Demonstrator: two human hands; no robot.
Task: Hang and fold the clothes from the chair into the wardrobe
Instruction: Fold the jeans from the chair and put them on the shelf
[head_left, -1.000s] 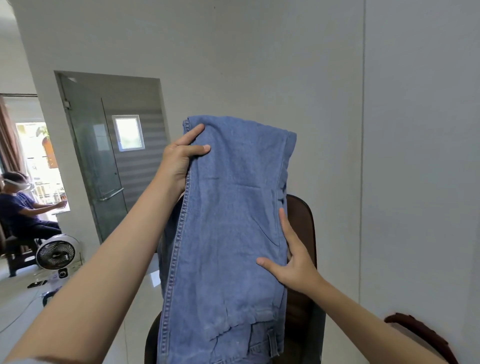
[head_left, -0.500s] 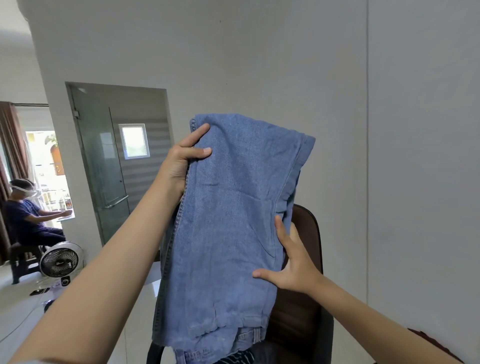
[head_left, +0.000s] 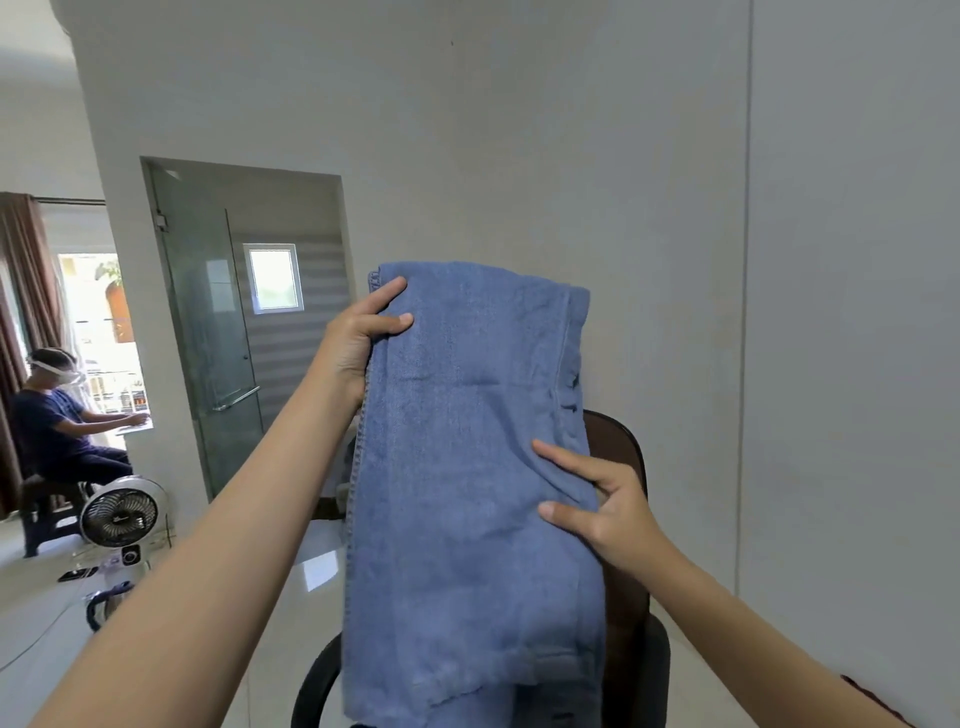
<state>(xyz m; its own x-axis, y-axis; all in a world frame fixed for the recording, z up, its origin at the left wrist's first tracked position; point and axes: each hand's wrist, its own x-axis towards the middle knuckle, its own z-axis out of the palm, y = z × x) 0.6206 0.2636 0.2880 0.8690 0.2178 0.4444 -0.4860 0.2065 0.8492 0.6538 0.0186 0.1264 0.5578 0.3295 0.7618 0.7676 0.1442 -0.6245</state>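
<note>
Left hand (head_left: 358, 338) gripping the upper left edge of folded blue jeans (head_left: 467, 493), thumb and forefinger on the front. Right hand (head_left: 608, 514) pinching the right edge lower down, thumb on the front. Jeans held upright in the air, hanging in front of a dark brown chair (head_left: 623, 571). Far left: glass door (head_left: 208, 332), floor fan (head_left: 122, 514), seated person (head_left: 57, 421).

Blue denim jeans (head_left: 467, 467): matt woven cloth, faded, stitched side seam. Dark brown padded chair (head_left: 621, 467): smooth, slightly glossy leather-like back. Pale floor tiles (head_left: 291, 597): polished, reflective. Clear glass door (head_left: 208, 332): glossy, metal handle. Grey wall (head_left: 571, 156): matt.
</note>
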